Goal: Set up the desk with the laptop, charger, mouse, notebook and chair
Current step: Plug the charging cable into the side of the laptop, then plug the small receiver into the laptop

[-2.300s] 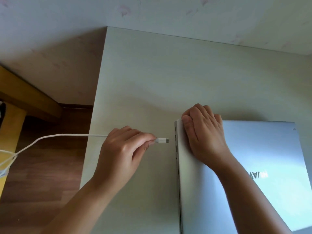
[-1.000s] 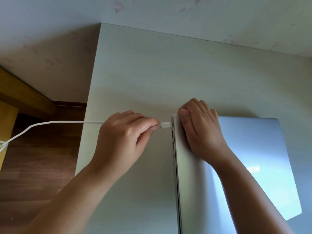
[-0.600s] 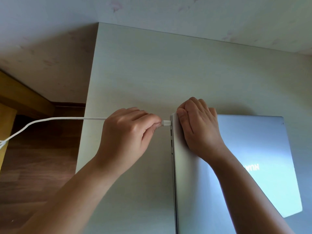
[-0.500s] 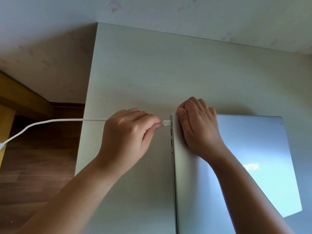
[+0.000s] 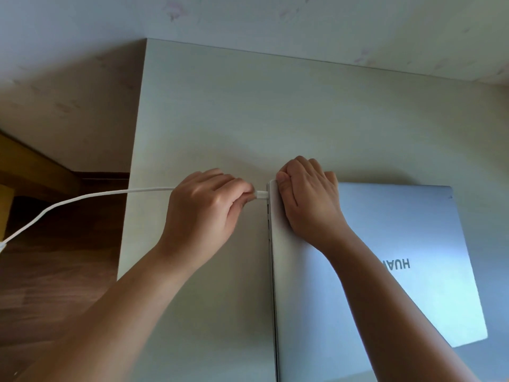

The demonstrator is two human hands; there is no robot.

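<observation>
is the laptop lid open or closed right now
Closed. The silver laptop lies flat on the pale desk, lid down with its logo facing up; the right hand rests on its corner.

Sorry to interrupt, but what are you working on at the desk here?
A person is plugging the white charger cable into the closed silver laptop on the desk. The left hand pinches the plug against the laptop's left edge, while the right hand presses on the lid's corner to brace it.
</observation>
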